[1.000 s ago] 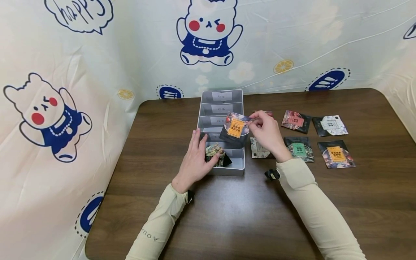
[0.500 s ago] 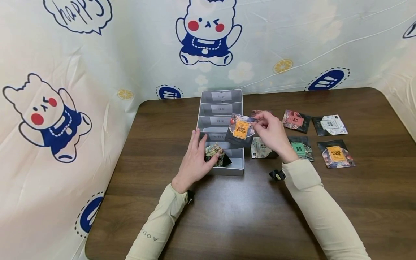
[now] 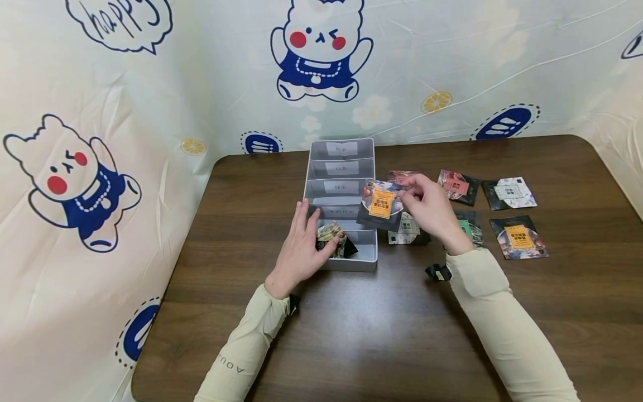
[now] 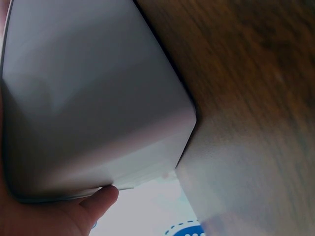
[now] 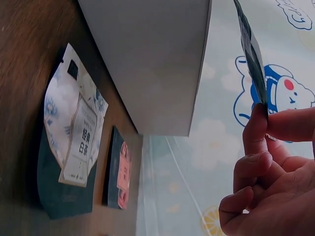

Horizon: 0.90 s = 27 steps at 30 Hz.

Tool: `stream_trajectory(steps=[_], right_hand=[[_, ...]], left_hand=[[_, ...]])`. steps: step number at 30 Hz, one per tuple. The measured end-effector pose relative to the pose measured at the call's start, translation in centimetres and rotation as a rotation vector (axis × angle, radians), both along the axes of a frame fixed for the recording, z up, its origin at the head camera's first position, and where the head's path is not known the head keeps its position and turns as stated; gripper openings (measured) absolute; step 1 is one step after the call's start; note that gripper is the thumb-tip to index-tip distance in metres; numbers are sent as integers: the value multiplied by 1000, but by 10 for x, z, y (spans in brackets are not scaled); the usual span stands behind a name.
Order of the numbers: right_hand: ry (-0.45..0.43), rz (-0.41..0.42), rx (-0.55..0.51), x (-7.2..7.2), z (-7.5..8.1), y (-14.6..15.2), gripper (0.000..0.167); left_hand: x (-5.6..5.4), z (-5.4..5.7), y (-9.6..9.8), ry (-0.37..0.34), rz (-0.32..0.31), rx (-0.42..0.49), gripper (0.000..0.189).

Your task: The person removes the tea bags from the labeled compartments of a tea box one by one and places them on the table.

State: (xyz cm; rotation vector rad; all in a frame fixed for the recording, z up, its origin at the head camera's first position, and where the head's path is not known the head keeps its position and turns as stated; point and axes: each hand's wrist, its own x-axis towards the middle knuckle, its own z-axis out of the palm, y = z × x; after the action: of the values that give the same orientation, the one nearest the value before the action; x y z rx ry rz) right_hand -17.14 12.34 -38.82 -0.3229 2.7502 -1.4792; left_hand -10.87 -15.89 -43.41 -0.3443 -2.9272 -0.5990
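Note:
My right hand [image 3: 436,211] pinches a black tea sachet with an orange label [image 3: 373,216] by its right edge, above the right rim of a grey divided box [image 3: 346,267]. In the right wrist view the sachet [image 5: 253,59] shows edge-on between thumb and finger. My left hand [image 3: 299,252] rests on the box's front left side with straight fingers, its thumb reaching over the near compartments. In the left wrist view a digit [image 4: 102,201] touches the box rim. Dark patterned sachets [image 3: 334,237] lie in the box beside the left hand, partly covered by it.
Right of the box lie a white-labelled sachet [image 3: 404,234] and a red one [image 3: 397,176]. Farther right are sachets with red [image 3: 457,186], white [image 3: 509,192], green [image 3: 474,231] and orange [image 3: 519,238] labels. A patterned cloth [image 3: 226,100] hangs behind the wooden table [image 3: 361,335].
My right hand has moved right and slightly toward me, carrying the orange-labelled sachet from over the box to its right rim. The left hand has stayed in place.

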Motion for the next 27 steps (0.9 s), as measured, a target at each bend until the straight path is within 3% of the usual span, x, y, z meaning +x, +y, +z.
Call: stream_trajectory(steps=[16, 27], right_hand=[[-30, 32, 60, 5, 5, 24, 23], [-2, 66, 100, 9, 6, 43, 20]], left_hand=[[0, 0, 0, 2, -9, 10, 76], [0, 0, 0, 4, -9, 4, 76]])
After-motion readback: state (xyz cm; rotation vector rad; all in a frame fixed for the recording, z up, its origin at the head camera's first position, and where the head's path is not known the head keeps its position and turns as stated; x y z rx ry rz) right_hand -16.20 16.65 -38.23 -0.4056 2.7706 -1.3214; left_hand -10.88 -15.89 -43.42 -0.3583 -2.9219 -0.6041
